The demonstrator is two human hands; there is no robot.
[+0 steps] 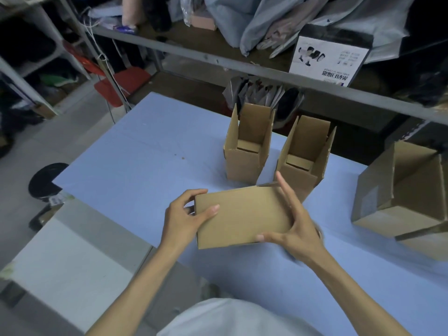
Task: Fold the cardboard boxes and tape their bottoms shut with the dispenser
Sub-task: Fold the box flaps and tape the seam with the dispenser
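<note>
Shirt: a pale shirt front (230, 318) filled the bottom edge of the view, with two bare forearms reaching forward over it.
Left hand: the left hand (184, 217) gripped the left end of the flattened-looking box, thumb on its top face and fingers curled round the end.
Right hand: the right hand (295, 229) lay against the right end of the same box, fingers straight and pointing away from the person, thumb stretched along the near edge; it pressed rather than clasped.
Held box: the cardboard box (242, 214) sat between both hands at the near part of the bench, its broad plain face turned up.
Bench: a pale blue bench (145, 154) carried all the cartons.
Upright boxes: a left upright box (247, 151) and a right upright box (305, 161) stood side by side just beyond the held one, top flaps raised and open.
Larger box: a larger box (400, 190) rested near the right edge, well apart from the hands, its flaps open.
Shelf: a metal shelf (218, 57) behind the bench bore grey bags and a white printed carton (329, 57).
</note>
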